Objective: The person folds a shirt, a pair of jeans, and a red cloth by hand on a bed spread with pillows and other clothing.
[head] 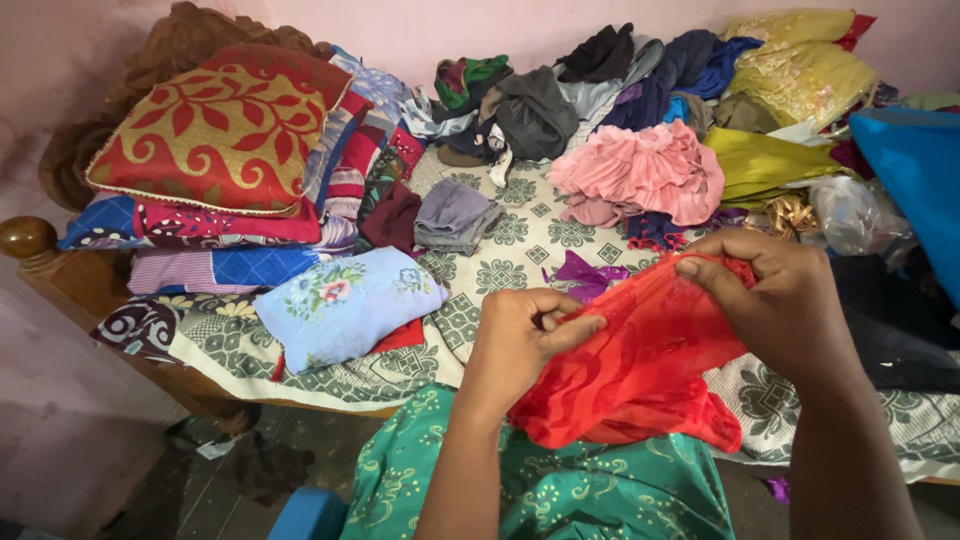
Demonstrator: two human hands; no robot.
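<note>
Over the near edge of a bed spread with a patterned sheet (520, 245), two bare hands hold up a thin red cloth (640, 370) between them. The left hand (520, 340) is closed on the cloth's left edge, thumb pressed along the fabric and fingers curled under it. The right hand (780, 300) pinches the upper right edge, fingers bent over the top so the cloth hangs from them and bunches down toward a green patterned garment (560, 490) at the person's lap. Just behind the red cloth lies a small purple scrap (585, 272) on the sheet. To the left sits a light blue floral pillow (345, 300), and beyond it a stack of folded fabrics topped by a red and gold cushion (225, 125). A folded grey cloth (455, 215) rests beside a dark maroon one (392, 215) near the middle of the bed. Farther back a pink ruffled garment (640, 170) lies in front of a loose heap of dark clothes (560, 100), with yellow fabrics (800, 70) at the far right and a blue cloth (915, 170) along the right edge
</note>
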